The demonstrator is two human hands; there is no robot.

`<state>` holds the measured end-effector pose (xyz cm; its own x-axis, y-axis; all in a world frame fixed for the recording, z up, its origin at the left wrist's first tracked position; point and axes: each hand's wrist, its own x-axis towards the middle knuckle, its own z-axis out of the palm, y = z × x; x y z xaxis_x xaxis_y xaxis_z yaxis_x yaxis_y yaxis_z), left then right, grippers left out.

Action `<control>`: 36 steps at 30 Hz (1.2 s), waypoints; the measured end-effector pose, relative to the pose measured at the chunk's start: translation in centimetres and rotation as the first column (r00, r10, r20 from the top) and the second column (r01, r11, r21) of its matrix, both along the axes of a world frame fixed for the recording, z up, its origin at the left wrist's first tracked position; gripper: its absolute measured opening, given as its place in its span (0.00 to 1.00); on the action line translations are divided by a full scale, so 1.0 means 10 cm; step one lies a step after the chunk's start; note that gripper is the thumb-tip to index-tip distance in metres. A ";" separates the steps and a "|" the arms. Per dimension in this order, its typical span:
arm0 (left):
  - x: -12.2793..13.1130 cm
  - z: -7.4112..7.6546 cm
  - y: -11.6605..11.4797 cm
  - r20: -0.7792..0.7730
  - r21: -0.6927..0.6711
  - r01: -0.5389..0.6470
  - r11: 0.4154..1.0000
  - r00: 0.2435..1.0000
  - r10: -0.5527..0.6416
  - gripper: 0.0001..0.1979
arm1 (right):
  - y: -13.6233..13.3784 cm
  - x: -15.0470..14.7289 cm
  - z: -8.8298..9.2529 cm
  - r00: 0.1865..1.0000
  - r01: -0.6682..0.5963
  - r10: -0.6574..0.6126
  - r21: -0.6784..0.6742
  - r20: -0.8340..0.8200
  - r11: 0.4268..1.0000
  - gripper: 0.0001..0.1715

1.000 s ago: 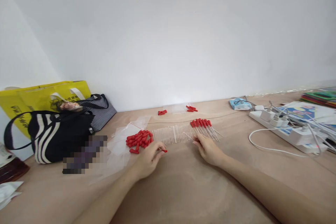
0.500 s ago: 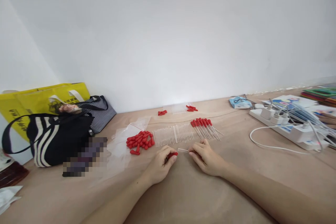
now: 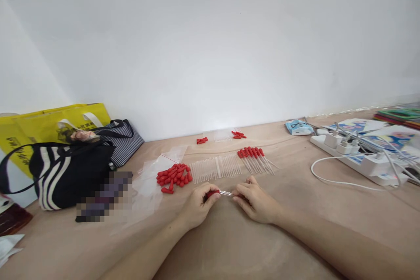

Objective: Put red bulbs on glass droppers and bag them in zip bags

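My left hand (image 3: 201, 203) is closed around a red rubber dropper bulb (image 3: 213, 193), most of it hidden by the fingers. Between thumb and fingers my right hand (image 3: 254, 199) pinches a clear glass dropper tube (image 3: 225, 193), whose end meets the bulb's mouth; how deep it sits I cannot tell. Beyond the left hand lies a pile of red bulbs (image 3: 173, 175). A row of clear tubes (image 3: 215, 168) is laid out behind both hands. To its right are several droppers with red bulbs on them (image 3: 256, 157), side by side.
Smaller red bulbs (image 3: 239, 134) and a clear bag (image 3: 223, 135) lie near the wall. Plastic bags (image 3: 147, 188), a black bag (image 3: 75, 179) and a yellow bag (image 3: 19, 124) stand or lie left. A power strip (image 3: 361, 162) with cables and a blue mask (image 3: 298, 127) are right.
The hands have come closer together. The glass tube's end, apart from the red bulb before, now meets it. The view has shifted slightly.
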<state>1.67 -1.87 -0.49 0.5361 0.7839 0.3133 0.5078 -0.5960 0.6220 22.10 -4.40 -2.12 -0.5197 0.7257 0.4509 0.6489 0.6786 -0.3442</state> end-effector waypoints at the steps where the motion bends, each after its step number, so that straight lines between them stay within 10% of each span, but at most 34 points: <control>1: 0.00 0.00 0.00 -0.002 0.006 -0.004 1.000 1.000 0.004 0.07 | 0.00 -0.01 0.00 1.000 -0.001 0.001 -0.003 0.001 1.000 0.06; 25: 0.02 -0.01 -0.12 -0.176 0.247 0.172 0.954 0.976 -0.130 0.10 | 0.01 -0.06 -0.01 0.995 -0.036 0.025 0.118 0.096 0.992 0.11; 36: -0.01 0.05 -0.08 -0.088 0.160 0.064 0.985 0.995 -0.051 0.10 | 0.06 -0.05 0.05 1.000 0.018 -0.019 0.037 0.020 0.999 0.14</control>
